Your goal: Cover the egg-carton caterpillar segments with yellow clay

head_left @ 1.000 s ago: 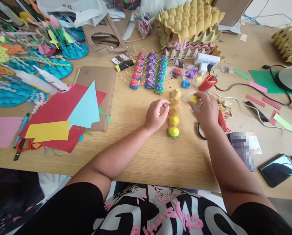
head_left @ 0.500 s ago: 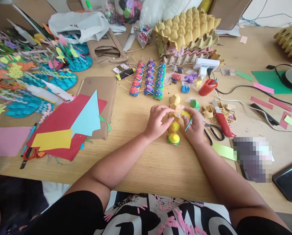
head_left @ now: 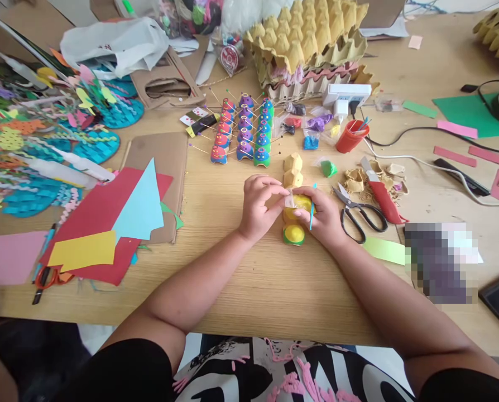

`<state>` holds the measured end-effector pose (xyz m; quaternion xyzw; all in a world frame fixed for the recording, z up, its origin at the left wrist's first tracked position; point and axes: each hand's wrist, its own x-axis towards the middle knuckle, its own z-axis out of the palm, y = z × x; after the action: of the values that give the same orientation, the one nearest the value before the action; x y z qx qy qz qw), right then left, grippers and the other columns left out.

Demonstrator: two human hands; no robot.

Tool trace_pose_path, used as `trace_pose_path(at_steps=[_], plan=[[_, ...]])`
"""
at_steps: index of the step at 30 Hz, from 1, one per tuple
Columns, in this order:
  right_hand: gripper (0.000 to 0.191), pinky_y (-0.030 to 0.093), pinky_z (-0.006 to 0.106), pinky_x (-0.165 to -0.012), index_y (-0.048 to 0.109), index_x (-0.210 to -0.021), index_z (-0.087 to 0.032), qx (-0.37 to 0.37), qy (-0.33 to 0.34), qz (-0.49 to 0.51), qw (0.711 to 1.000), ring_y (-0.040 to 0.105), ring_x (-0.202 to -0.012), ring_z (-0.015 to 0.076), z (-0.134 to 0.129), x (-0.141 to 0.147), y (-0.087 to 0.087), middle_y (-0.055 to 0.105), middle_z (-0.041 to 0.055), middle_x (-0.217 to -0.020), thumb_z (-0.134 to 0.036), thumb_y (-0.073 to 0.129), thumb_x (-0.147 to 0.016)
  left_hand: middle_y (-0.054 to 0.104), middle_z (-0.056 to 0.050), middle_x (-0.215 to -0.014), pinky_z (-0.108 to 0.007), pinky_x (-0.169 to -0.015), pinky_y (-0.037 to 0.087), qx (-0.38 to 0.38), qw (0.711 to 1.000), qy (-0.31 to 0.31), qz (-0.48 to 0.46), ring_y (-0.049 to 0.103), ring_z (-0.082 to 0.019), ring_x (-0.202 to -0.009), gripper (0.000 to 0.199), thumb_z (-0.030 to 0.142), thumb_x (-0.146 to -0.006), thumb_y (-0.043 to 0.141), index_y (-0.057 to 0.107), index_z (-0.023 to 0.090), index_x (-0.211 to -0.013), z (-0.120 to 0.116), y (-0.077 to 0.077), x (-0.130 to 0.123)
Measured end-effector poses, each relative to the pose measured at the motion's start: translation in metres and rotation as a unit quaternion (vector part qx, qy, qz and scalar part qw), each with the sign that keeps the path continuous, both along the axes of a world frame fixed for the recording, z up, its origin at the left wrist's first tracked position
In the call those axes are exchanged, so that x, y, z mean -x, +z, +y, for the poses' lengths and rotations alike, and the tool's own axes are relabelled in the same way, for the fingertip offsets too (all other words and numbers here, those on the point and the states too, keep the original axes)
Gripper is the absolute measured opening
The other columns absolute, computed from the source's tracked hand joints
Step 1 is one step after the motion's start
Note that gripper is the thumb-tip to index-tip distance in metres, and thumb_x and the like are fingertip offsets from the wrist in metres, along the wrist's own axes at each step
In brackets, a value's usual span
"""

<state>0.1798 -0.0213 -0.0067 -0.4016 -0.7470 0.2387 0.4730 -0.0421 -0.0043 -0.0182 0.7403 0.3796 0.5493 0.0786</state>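
My left hand point(head_left: 255, 215) has thumb and forefinger nearly together at the edge of the clear bag point(head_left: 289, 199); my right hand point(head_left: 327, 219) holds the bag's yellow clay point(head_left: 303, 201) and a thin blue tool point(head_left: 312, 209). I judge I'm handling the bag's opening, which calls for a light pinch and a steady right grip. Both palms turn inward, wrists low, forearms angling in from either side. Beneath my fingers lies the egg-carton strip point(head_left: 293, 172), partly hidden, its near cup yellow over green. Scissors point(head_left: 353, 209) rest on the surface point(head_left: 253, 296) beside my right hand.
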Motion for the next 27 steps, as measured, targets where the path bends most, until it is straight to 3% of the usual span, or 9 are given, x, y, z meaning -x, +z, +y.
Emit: trace_pose_path(at_steps=[7,14,20,27], plan=[[0.052,0.073,0.05,-0.101,0.086,-0.13,-0.031,-0.005,-0.022,0.017,1.0,0.091,-0.111,0.0328,-0.0031,0.0015,0.0006,0.095,0.0099,-0.124,-0.079,0.078,-0.11,0.079,-0.006,-0.119,-0.048,-0.118,0.056,-0.001,0.999,0.042,0.032,0.072,-0.028,-0.122,0.02,0.05,-0.118,0.076,0.083,0.031,-0.115,-0.0008,-0.0009,-0.0001],[0.048,0.073,0.054,-0.105,0.088,-0.133,-0.033,-0.046,-0.035,0.007,0.998,0.09,-0.117,0.035,0.0009,-0.0033,-0.0059,0.095,0.0113,-0.133,-0.074,0.084,-0.108,0.08,-0.007,-0.121,-0.047,-0.119,0.055,0.001,1.0,-0.003,-0.018,0.072,-0.027,-0.123,0.018,0.045,-0.12,0.073,0.083,0.03,-0.115,-0.0036,0.0041,-0.0017],[0.055,0.075,0.055,-0.101,0.091,-0.123,-0.031,-0.026,-0.038,-0.024,0.999,0.091,-0.114,0.0356,0.0017,-0.0034,-0.0032,0.096,0.0128,-0.125,-0.082,0.08,-0.106,0.08,-0.009,-0.122,-0.051,-0.123,0.054,0.08,0.996,0.014,0.021,0.071,-0.03,-0.127,0.032,0.057,-0.119,0.069,0.088,0.031,-0.117,-0.0037,0.0055,0.0017],[0.042,0.075,0.057,-0.101,0.091,-0.125,-0.033,-0.083,-0.051,-0.033,0.995,0.09,-0.114,0.036,0.002,-0.0037,-0.0065,0.095,0.0126,-0.127,-0.071,0.084,-0.108,0.081,-0.01,-0.123,-0.051,-0.125,0.054,0.104,0.994,-0.006,-0.01,0.072,-0.03,-0.128,0.033,0.056,-0.121,0.066,0.085,0.029,-0.115,-0.0048,0.0071,0.0019]])
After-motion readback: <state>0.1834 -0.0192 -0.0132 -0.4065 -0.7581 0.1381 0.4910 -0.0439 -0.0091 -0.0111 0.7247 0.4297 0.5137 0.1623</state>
